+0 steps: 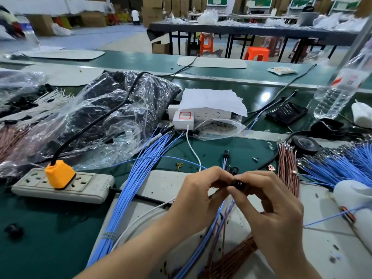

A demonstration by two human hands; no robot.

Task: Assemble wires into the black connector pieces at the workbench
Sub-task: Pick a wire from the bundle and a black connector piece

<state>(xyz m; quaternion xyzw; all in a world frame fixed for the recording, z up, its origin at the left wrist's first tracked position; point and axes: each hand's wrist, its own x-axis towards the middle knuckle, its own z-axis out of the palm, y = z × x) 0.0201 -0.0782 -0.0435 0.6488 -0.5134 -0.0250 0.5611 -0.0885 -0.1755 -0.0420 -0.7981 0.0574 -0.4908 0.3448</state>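
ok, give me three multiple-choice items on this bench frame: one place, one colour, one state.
1. The orange plug sits:
A) in the grey power strip
B) loose on the floor
C) inside a cardboard box

2. The tied wire bundle left of the hands is:
A) red
B) blue
C) yellow

3. The black connector is:
A) lying flat by itself
B) dropped in a tray
C) pinched between the left hand and the right hand

Key:
1 A, the plug stands seated in the strip's sockets.
2 B, every strand in it is blue.
3 C, fingertips of both hands close on it.
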